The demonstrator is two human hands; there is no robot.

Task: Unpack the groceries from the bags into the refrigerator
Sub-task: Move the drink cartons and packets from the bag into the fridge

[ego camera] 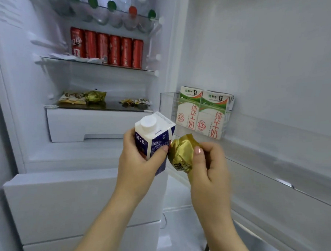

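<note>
While the refrigerator point(95, 156) stands open, left hand point(140, 158) grips a blue-and-white milk carton point(153, 138), right hand point(209, 165) pinches a gold foil packet point(182, 152); the two items touch. Both hang before the lowest glass shelf point(97, 108). Door bin point(167, 104): two milk cartons point(201, 113), space at its left.

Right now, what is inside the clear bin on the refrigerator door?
Two white, green-topped milk cartons stand upright side by side in the clear door bin. A white edge shows behind the right carton; whatever else sits behind them is covered.
</note>
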